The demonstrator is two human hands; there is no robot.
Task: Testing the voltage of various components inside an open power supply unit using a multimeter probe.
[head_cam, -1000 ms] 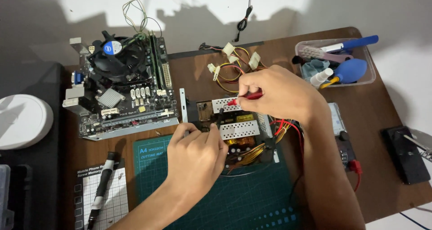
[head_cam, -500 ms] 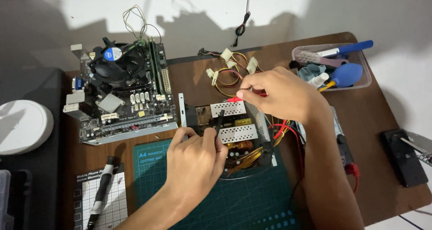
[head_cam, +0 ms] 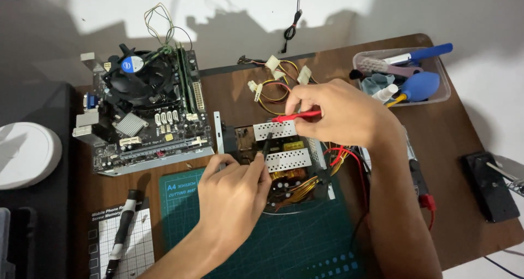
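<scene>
An opened power supply board (head_cam: 284, 159) with perforated metal heat sinks and coils lies at the far edge of a green cutting mat (head_cam: 273, 241). My right hand (head_cam: 341, 115) holds a red probe (head_cam: 295, 116) level over the upper heat sink, its tip pointing left. My left hand (head_cam: 232, 194) pinches a black probe (head_cam: 266, 145) whose tip stands on the board between the heat sinks. Red and black leads (head_cam: 355, 164) run off to the right under my right forearm.
A motherboard (head_cam: 144, 112) with a black fan sits at the left. Yellow and red cable connectors (head_cam: 275, 80) lie behind the board. A clear tray (head_cam: 404, 77) of tools is at the back right, a black device (head_cam: 491, 183) at the right edge, a pen (head_cam: 123, 230) on a gridded pad.
My right hand has swung the red probe from pointing down at the board to lying level, and lifted slightly. My left hand keeps the black probe on the board.
</scene>
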